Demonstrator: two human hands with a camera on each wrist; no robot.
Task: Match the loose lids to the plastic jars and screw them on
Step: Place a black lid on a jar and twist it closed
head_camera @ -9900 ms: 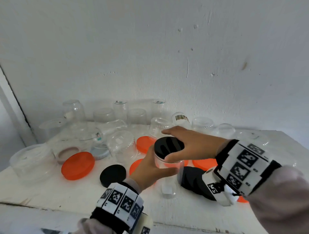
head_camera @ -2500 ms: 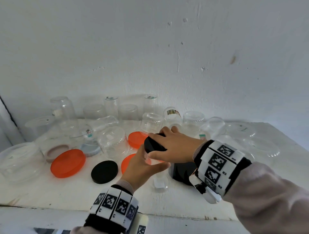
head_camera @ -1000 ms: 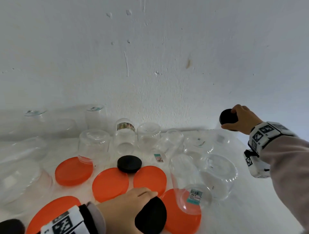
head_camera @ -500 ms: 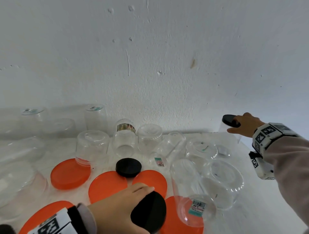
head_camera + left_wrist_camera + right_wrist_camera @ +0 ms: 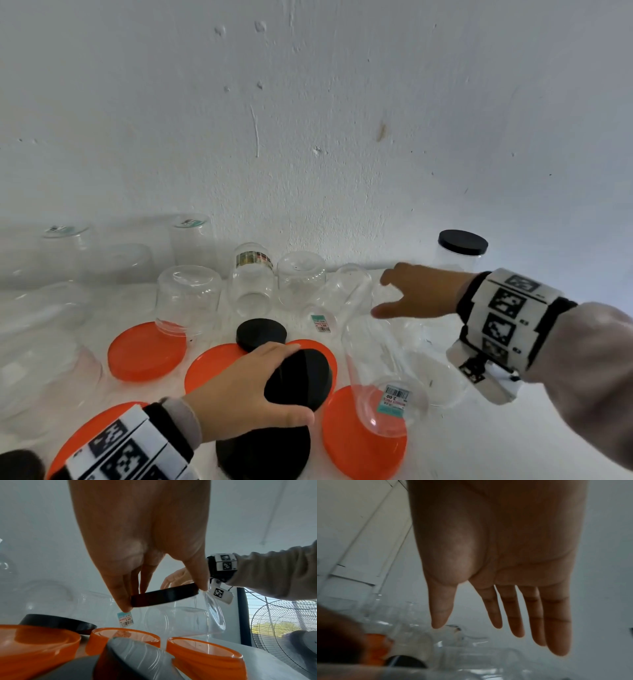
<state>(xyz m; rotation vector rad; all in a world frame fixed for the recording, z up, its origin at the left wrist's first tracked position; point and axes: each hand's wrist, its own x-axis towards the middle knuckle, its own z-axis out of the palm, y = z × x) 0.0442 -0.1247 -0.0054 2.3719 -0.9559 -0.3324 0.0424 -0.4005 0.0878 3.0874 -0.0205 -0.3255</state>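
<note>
Holding a round black plastic lid [image 5: 298, 379] by its rim, the left hand [image 5: 239, 387] pinched it between thumb and fingers [image 5: 120, 599], a little above the white table [image 5: 479, 455]. In the left wrist view the lid hung tilted, with the thumb on one side of the rim and the fingertips on the other.

The right hand [image 5: 416, 294] was empty. Its fingers were straight and a little spread, and it reached out over the clear plastic jars lying on their sides [image 5: 346, 291]. In the right wrist view the palm [image 5: 505, 547] faced the camera and touched nothing.

Behind the right hand, a clear plastic jar with a black lid on top [image 5: 460, 253] stood upright against the white wall [image 5: 308, 102], at the far right of the table.

A second loose black lid [image 5: 261, 334] lay flat on the table beyond the left hand, partly on a flat orange plastic lid [image 5: 209, 363]. More orange lids lay around it, one to the left [image 5: 144, 353] and one under a clear jar with a price sticker [image 5: 383, 377]. That jar was tipped over with its bottom toward the camera.

Other clear jars stood upside down near the wall, one big one [image 5: 187, 298] resting on the edge of the left orange lid, and a small jar with a striped label [image 5: 252, 277] beside it.
</note>
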